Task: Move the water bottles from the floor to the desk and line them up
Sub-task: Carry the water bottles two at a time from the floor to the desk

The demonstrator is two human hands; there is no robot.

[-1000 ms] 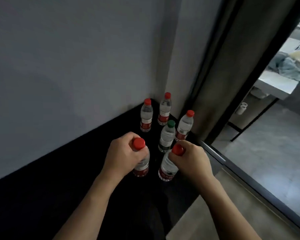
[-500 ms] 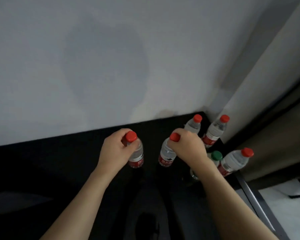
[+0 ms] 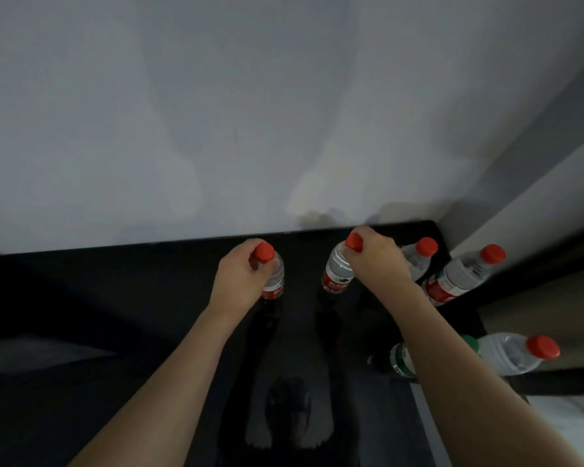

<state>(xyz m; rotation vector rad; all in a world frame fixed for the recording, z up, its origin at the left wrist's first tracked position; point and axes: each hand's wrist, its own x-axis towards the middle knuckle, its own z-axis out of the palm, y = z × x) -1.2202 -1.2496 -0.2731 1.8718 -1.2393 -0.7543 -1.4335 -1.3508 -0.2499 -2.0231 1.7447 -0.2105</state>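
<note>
Both arms reach forward over the black desk (image 3: 115,298). The left hand (image 3: 240,274) grasps one red-capped bottle (image 3: 273,274) at its neck; the right hand (image 3: 378,261) grasps another bottle (image 3: 338,271) the same way. Six bottles show: five with red caps, one with a green cap (image 3: 402,360).

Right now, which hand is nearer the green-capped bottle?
Right. The right hand grips a red-capped bottle just up-left of the green-capped bottle; the left hand is farther left.

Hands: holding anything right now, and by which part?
Both. Left hand grips a red-capped bottle at the neck, just under the cap. Right hand grips another red-capped bottle the same way.
</note>
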